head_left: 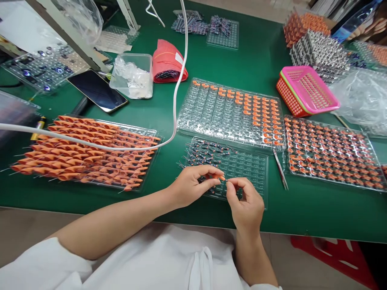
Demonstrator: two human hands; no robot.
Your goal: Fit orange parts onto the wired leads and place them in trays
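While L hand (191,185) & R hand (246,205) are close together, tips almost meeting, one small orange pc (221,177) sits betw. them. L hand: fingers curved, thumb drawn in, pc caught at the tips. R hand: thumb & forefinger pinched on thin end of same pc, other fingers curled. Finer detail there too small to tell.

Directly below both: small clear tray (244,165), dark pcs (201,151) w/ wires heaped on it just beyond L hand. Past that, larger clear tray (208,112), orange tops along far edge & filling rows at its right. Tweezers (281,171) on green desk (302,211), beyond R hand & to its right. Farther right: third clear tray (332,181), orange & dark pcs in rows.

Well left of L hand: orange stack (90,153) on a tray, thin wires poking out. White cable (176,104) crosses in front of stack, then runs up beyond L hand. Farther off that way: phone (98,90), clear tub (116,86) w/ white bits, red cloth bundle (167,60).

Far beyond R hand, to right: pink basket (329,101), grey stack (319,50), another person's hand (375,27), partly hidden.
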